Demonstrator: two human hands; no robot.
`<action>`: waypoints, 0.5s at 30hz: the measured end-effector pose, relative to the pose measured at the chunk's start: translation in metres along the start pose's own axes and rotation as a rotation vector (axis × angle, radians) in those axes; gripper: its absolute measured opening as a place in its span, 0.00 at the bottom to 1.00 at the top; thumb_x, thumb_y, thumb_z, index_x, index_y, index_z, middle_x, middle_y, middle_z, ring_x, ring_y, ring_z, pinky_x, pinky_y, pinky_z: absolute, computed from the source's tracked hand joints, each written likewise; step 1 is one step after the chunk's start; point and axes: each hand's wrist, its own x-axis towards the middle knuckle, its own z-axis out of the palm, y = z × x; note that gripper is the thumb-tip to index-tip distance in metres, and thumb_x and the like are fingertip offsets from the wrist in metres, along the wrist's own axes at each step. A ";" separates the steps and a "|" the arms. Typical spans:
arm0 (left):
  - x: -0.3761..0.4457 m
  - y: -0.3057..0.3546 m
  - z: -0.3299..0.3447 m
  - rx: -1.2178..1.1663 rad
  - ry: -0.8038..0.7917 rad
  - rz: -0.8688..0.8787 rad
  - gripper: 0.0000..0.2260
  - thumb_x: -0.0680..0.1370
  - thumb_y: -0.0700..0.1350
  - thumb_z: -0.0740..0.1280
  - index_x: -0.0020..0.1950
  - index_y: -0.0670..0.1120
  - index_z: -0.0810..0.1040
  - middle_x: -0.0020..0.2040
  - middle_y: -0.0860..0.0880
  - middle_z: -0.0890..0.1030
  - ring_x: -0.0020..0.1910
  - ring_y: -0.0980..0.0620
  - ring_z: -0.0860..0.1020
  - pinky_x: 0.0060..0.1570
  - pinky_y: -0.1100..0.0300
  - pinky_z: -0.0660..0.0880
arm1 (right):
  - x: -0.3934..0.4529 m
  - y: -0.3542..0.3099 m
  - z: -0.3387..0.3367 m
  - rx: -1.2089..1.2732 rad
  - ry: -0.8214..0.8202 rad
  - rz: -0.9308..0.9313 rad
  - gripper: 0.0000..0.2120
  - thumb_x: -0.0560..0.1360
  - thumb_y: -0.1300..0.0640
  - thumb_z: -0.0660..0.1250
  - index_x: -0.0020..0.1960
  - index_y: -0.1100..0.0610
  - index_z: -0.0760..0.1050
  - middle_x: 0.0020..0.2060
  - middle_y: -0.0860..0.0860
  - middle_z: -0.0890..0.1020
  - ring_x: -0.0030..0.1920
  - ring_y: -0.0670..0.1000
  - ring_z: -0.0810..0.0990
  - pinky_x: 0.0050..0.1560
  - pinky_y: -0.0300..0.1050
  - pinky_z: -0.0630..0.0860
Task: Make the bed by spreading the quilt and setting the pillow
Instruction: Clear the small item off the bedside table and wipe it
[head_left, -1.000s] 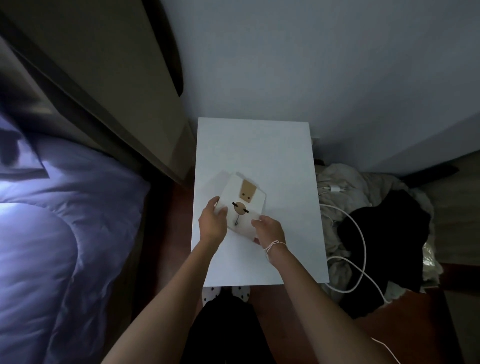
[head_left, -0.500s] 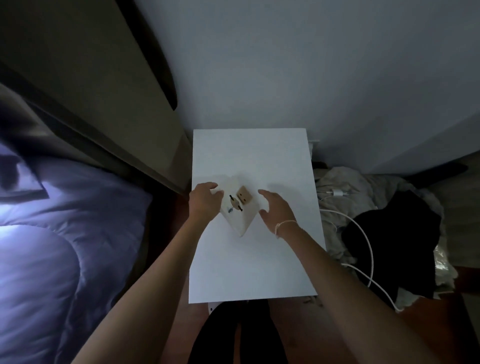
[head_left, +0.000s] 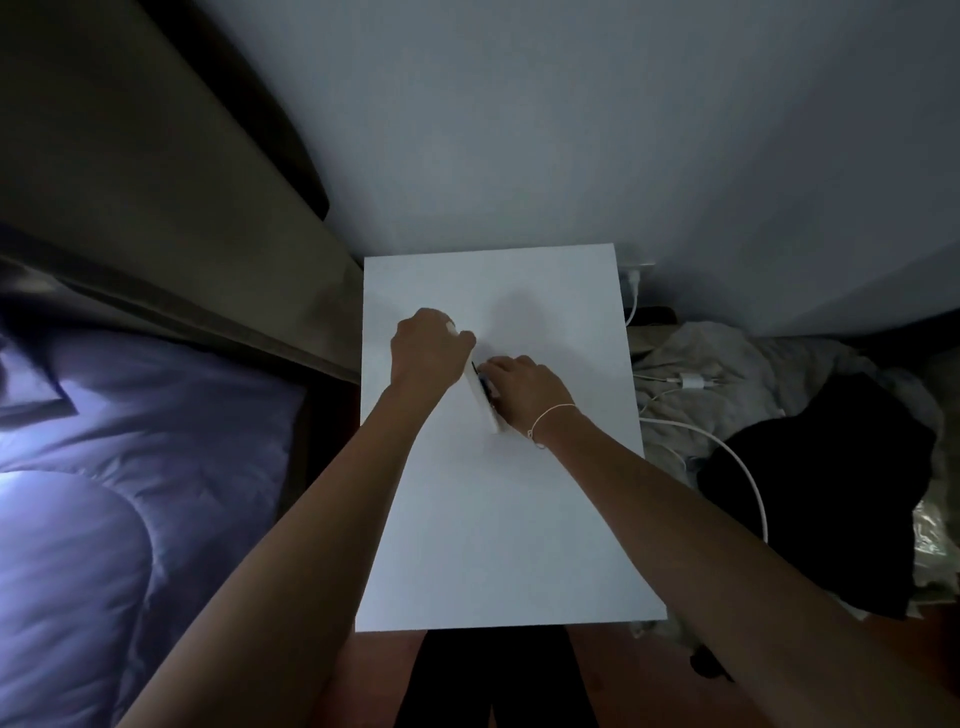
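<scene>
Both hands, left hand (head_left: 427, 347) and right hand (head_left: 524, 391), are gripping a white card (head_left: 485, 410) edge-up over the worktop (head_left: 498, 519), fingers curled around it.

Probably a dim bedroom: quilt-covered bed (head_left: 130, 467) beside white nightstand (head_left: 498, 519).
</scene>
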 end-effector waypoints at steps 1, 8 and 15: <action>0.001 0.003 0.002 -0.021 0.015 -0.003 0.11 0.75 0.46 0.66 0.45 0.37 0.80 0.39 0.42 0.82 0.37 0.49 0.77 0.37 0.61 0.68 | 0.001 0.003 0.001 0.002 -0.005 -0.002 0.15 0.77 0.57 0.61 0.63 0.56 0.72 0.60 0.53 0.77 0.57 0.59 0.75 0.50 0.52 0.74; -0.022 0.014 0.019 -0.042 0.004 0.112 0.28 0.78 0.54 0.63 0.75 0.45 0.60 0.71 0.43 0.67 0.68 0.44 0.68 0.63 0.55 0.67 | 0.000 0.013 -0.001 0.077 -0.042 -0.020 0.21 0.76 0.51 0.61 0.67 0.55 0.69 0.58 0.54 0.79 0.57 0.58 0.75 0.53 0.51 0.73; -0.042 0.005 0.050 0.173 0.008 0.274 0.30 0.82 0.46 0.53 0.77 0.46 0.37 0.77 0.43 0.36 0.77 0.42 0.48 0.73 0.40 0.54 | 0.006 0.019 -0.012 -0.075 -0.105 -0.144 0.19 0.77 0.51 0.58 0.65 0.58 0.70 0.58 0.55 0.79 0.59 0.58 0.75 0.57 0.53 0.73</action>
